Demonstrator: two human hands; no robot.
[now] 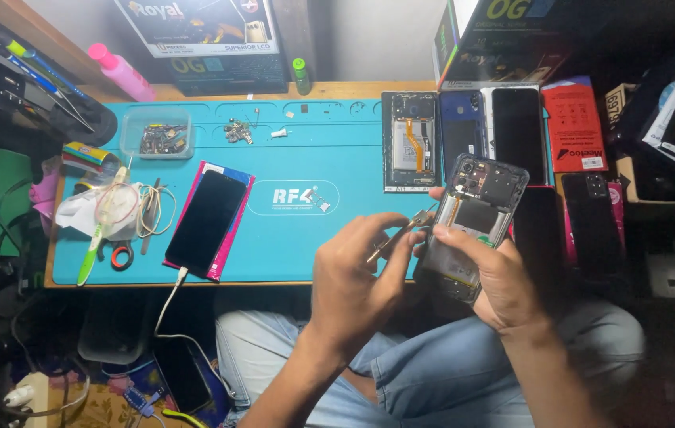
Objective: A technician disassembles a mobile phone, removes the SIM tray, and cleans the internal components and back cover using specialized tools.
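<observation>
The right hand [504, 277] gripped an opened phone [476, 222], back cover off, held tilted past the mat's [305, 150] front right corner. The left hand [353, 277] pinched tweezers [397, 234], tips touching the phone's edge. A black phone [206, 222] lay charging near the mat's front edge; another opened phone [410, 143] lay at its back right corner.

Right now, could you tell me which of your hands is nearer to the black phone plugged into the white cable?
Left. The left hand, holding tweezers, sits right of the black phone; the right hand, gripping the opened phone, is farther right.
</observation>
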